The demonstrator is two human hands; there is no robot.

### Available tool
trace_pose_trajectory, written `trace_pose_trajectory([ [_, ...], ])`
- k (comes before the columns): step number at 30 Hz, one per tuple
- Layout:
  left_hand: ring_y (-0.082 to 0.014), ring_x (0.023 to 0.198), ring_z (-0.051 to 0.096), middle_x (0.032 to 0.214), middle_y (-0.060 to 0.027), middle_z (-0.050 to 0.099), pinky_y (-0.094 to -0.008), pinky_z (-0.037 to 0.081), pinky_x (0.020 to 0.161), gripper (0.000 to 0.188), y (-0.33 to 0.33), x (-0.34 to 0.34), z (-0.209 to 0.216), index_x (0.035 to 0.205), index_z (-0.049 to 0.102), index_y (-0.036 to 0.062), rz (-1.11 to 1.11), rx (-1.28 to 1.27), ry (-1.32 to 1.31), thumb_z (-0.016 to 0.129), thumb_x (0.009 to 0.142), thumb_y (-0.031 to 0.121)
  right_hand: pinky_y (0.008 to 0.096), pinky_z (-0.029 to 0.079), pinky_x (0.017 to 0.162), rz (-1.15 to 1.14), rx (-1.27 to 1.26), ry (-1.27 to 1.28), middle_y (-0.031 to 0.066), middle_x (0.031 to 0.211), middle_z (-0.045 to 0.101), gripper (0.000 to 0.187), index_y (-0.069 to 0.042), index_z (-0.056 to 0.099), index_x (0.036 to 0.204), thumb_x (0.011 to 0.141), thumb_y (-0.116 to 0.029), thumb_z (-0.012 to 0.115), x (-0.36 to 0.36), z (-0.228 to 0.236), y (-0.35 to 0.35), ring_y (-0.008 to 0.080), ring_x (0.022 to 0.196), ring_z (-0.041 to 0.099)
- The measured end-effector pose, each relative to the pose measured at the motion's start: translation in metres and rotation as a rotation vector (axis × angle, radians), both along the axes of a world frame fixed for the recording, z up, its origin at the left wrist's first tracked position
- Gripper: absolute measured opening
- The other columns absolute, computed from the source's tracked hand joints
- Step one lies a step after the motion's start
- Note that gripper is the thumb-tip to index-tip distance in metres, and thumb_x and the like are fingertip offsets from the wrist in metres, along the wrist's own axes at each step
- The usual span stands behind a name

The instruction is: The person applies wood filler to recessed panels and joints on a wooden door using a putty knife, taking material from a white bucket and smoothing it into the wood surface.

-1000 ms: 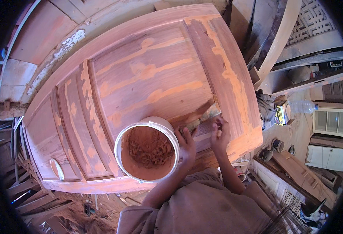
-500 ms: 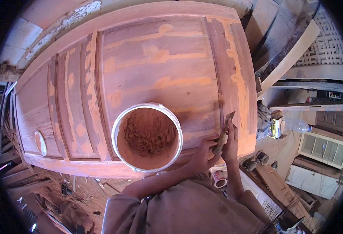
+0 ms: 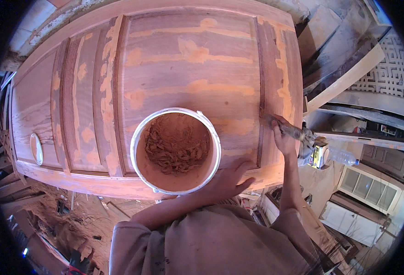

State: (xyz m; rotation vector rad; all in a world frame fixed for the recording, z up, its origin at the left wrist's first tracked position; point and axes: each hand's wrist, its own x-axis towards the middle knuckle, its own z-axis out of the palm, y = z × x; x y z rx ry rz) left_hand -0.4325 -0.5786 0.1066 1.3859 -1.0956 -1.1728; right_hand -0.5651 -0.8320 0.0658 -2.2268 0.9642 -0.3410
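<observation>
A wooden panel door lies flat before me, streaked with orange filler. On its near part stands a white-rimmed bucket holding clumpy reddish-brown putty. My right hand grips a putty knife by its stained handle. The knife's blade end is at the groove along the door's right-hand panel; whether it touches the wood I cannot tell. Just right of the bucket, my left hand is empty, fingers apart, over the door's near edge.
A round white-rimmed lid or dish rests at the door's left end. To the right are a curved board, a patterned lattice panel, a clear plastic bottle and a glazed frame. Wood scraps and debris litter the floor.
My right hand has carried the putty knife right and away from me, and turned it from upright to slanting. My left hand has come away from the knife, and its fingers have spread.
</observation>
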Motion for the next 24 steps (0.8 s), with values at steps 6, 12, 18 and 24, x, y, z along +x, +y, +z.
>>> trace_pose_trajectory([
  [6,-0.0376,0.114,0.055,0.122,-0.0198,0.056,-0.0456,0.046,0.099,0.034,0.035,0.008,-0.033,0.121,0.056,0.0015,0.209,-0.149,-0.037,0.066,0.091,0.014,0.0337,0.055,0.078,-0.078,0.193,-0.021,0.0164,0.099,0.070,0.025,0.001,0.066,0.114,0.096,-0.016,0.061,0.023,0.001,-0.001,0.0239,0.087,0.069],
  [12,-0.0366,0.110,0.057,0.115,-0.0190,0.059,-0.0448,0.047,0.095,0.031,0.038,0.015,-0.024,0.119,0.056,0.0005,0.218,-0.106,-0.064,0.065,0.091,0.011,0.0339,0.055,0.076,0.030,0.077,0.121,0.0178,0.098,0.070,0.022,0.003,0.065,0.112,0.096,-0.012,0.060,0.020,-0.009,-0.006,0.0258,0.085,0.069],
  [18,-0.0368,0.106,0.058,0.117,-0.0200,0.058,-0.0439,0.047,0.092,0.030,0.032,0.020,-0.016,0.118,0.056,-0.0001,0.199,-0.115,-0.059,0.063,0.093,0.015,0.0345,0.055,0.076,0.058,0.006,0.082,0.0187,0.095,0.070,0.021,0.003,0.066,0.110,0.094,-0.009,0.062,0.029,-0.008,-0.001,0.0264,0.085,0.070],
  [24,-0.0306,0.102,0.061,0.107,-0.0127,0.062,-0.0414,0.048,0.089,0.026,0.036,0.025,-0.005,0.113,0.060,0.0052,0.249,-0.100,-0.124,0.066,0.090,0.016,0.0363,0.055,0.078,0.088,-0.032,0.171,0.0204,0.097,0.071,0.021,0.003,0.066,0.110,0.093,-0.008,0.062,0.036,0.009,0.008,0.0298,0.087,0.070],
])
